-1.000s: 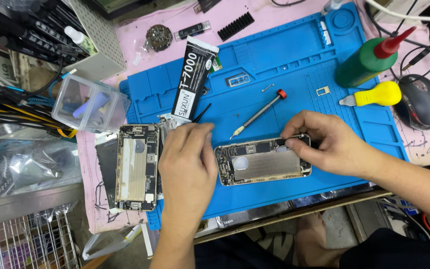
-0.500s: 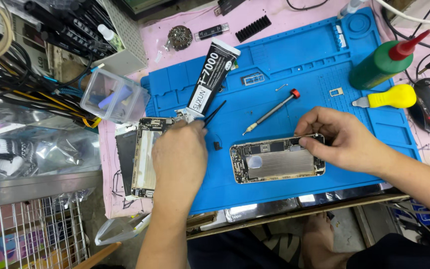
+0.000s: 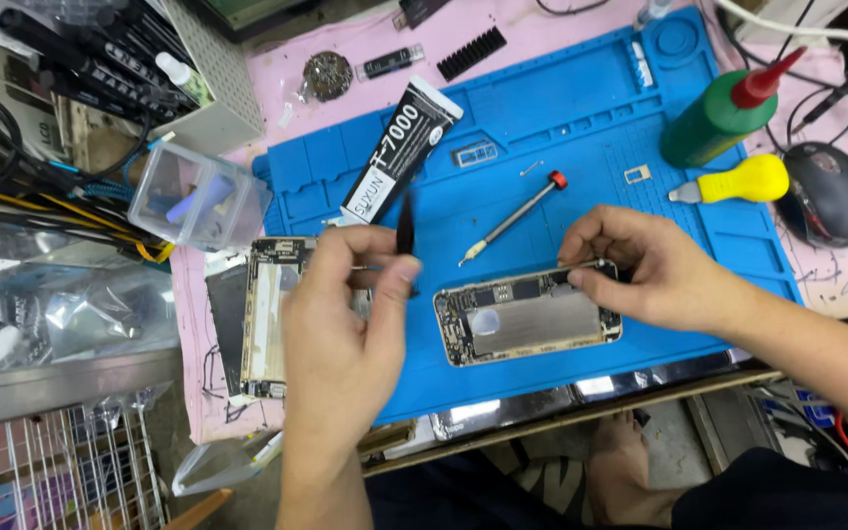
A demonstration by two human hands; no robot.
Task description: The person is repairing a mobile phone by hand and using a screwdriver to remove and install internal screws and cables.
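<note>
Phone chassis [image 3: 532, 319] edge under right hand [image 3: 655, 270]

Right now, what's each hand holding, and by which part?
Left hand: black tweezers, pinched near their lower end. Right hand: opened phone body, gripped at its right end.

I see an opened phone [image 3: 527, 312] lying flat on the blue mat, insides up, and thin black tweezers [image 3: 405, 228] held upright beside it.
</note>
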